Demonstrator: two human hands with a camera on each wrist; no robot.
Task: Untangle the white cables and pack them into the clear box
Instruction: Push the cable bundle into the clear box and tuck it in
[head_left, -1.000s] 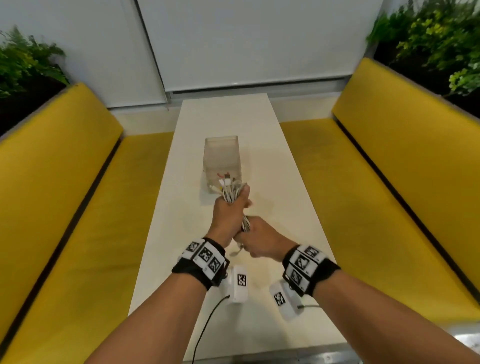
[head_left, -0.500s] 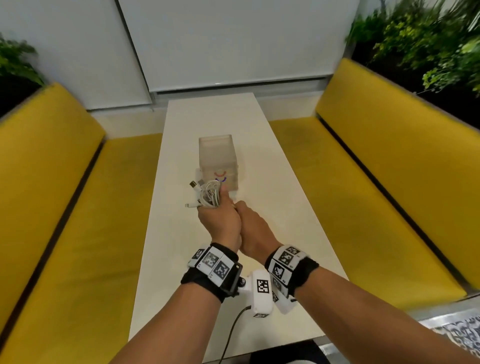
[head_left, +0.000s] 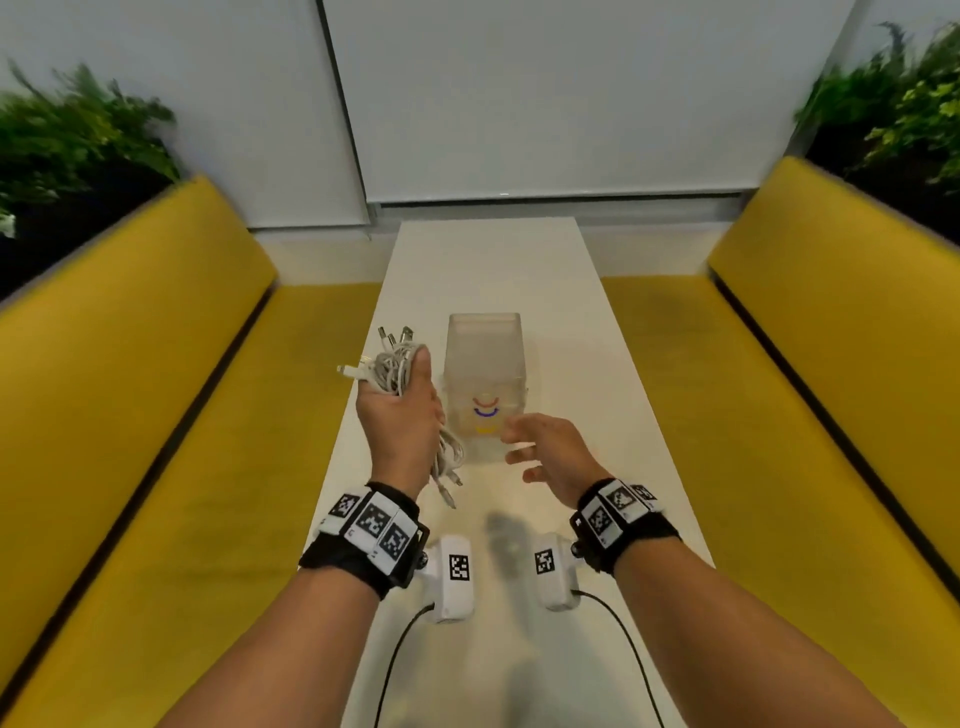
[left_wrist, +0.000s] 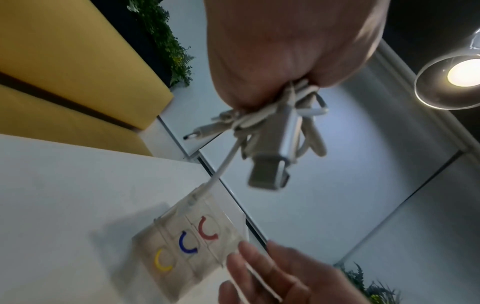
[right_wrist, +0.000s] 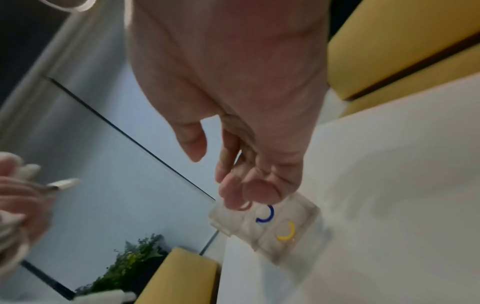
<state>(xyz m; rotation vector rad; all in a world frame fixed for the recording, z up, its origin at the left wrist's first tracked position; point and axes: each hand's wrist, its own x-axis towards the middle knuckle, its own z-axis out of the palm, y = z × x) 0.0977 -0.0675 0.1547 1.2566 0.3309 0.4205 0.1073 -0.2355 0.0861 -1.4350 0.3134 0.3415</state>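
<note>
The clear box (head_left: 485, 379) stands on the white table (head_left: 571, 364), with red, blue and yellow arcs on its near side; it also shows in the wrist views (left_wrist: 192, 244) (right_wrist: 272, 228). My left hand (head_left: 400, 410) grips a bundle of white cables (head_left: 392, 364) just left of the box, held above the table. Plug ends stick out above the fist and loops hang below it (left_wrist: 275, 131). My right hand (head_left: 545, 447) hovers by the box's near right corner, fingers spread and holding nothing (right_wrist: 233, 164).
Yellow benches (head_left: 130, 389) (head_left: 831, 364) run along both sides of the narrow table. Green plants (head_left: 78, 140) stand behind the bench backs. A white wall with blinds closes the far end. A lit lamp (left_wrist: 462, 76) hangs overhead.
My right hand has let go of the cable bundle and moved right, toward the box. My left hand has lifted the bundle up and to the left of the box.
</note>
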